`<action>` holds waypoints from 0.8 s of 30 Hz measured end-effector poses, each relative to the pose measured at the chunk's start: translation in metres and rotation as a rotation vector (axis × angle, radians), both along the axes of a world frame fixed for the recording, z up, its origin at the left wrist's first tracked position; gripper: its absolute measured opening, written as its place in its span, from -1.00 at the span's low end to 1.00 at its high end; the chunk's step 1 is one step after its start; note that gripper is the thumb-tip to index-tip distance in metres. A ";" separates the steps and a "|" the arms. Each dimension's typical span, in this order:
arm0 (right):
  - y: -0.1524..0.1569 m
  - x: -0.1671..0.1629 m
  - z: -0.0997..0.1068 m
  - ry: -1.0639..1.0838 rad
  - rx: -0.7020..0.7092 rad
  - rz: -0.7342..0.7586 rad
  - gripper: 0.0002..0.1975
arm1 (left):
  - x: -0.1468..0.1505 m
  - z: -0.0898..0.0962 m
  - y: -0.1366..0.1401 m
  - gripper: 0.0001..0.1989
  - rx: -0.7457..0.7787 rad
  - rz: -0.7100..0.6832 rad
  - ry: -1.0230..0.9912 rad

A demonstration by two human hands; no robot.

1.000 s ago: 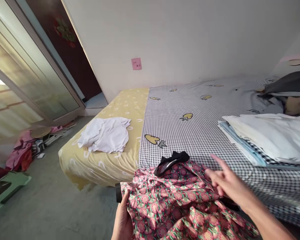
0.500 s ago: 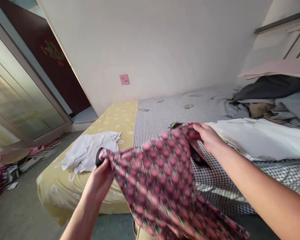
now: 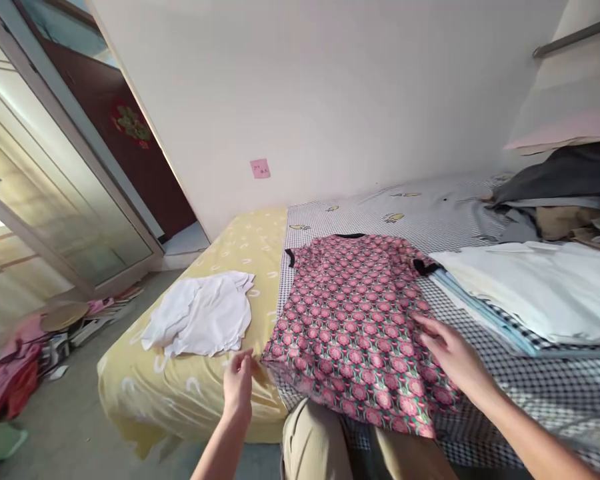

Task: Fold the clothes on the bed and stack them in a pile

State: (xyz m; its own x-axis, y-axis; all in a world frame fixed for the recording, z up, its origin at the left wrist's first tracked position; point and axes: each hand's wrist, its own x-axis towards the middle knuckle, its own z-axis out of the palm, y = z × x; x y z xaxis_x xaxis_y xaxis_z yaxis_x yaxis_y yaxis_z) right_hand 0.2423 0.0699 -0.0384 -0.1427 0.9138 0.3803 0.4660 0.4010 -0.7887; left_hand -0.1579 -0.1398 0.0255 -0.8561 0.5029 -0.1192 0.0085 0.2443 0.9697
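A short-sleeved pink floral shirt (image 3: 350, 313) with black neckband and cuffs lies spread face up, its neck toward the wall. Its lower hem reaches over the bed's near edge, above my knees. My left hand (image 3: 239, 381) is beside the hem's left corner, fingers curled in, with no cloth visible in them. Over the shirt's right side, my right hand (image 3: 447, 350) has its fingers stretched out and apart, at or just above the fabric. A crumpled white garment (image 3: 207, 313) lies to the left on the yellow cover.
The bed has a yellow sheet (image 3: 200, 397) on the left and a checked sheet (image 3: 360, 212) on the right. Folded white clothes (image 3: 540, 287) are stacked at right, with dark garments (image 3: 565, 177) behind. Assorted items (image 3: 55, 333) lie on the floor at left.
The shirt was bunched and held up by both hands; now it lies flat on the bed. Both hands have let go of its upper part and moved down toward the hem end.
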 end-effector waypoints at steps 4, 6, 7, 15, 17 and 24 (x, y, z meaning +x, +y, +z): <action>-0.034 0.023 -0.026 -0.234 0.093 -0.248 -0.49 | -0.005 -0.003 0.005 -0.72 -0.141 -0.001 0.269; -0.046 0.020 -0.026 -0.377 0.085 -0.373 -0.43 | 0.002 -0.004 0.012 -0.74 -0.196 -0.027 0.369; -0.049 0.016 -0.025 -0.434 0.084 -0.402 -0.42 | 0.008 -0.005 0.016 -0.73 -0.210 -0.042 0.406; -0.049 -0.006 0.004 -0.139 -0.087 -0.328 -0.78 | 0.033 0.007 0.040 -0.78 0.084 -0.154 0.388; -0.057 -0.001 0.016 0.172 -0.289 -0.252 -0.76 | 0.030 0.015 0.036 -0.70 0.198 -0.166 0.309; -0.107 0.012 0.026 0.854 -0.906 0.089 -0.59 | 0.013 -0.006 -0.018 -0.60 0.517 -0.013 -0.563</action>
State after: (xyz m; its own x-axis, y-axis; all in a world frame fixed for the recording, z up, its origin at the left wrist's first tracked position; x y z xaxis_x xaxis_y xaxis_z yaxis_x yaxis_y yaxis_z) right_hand 0.2548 -0.0370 -0.0125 -0.2347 0.8951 -0.3790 -0.3316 -0.4402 -0.8344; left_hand -0.1448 -0.1577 0.0199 -0.7292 0.6231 -0.2829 -0.5214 -0.2382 0.8194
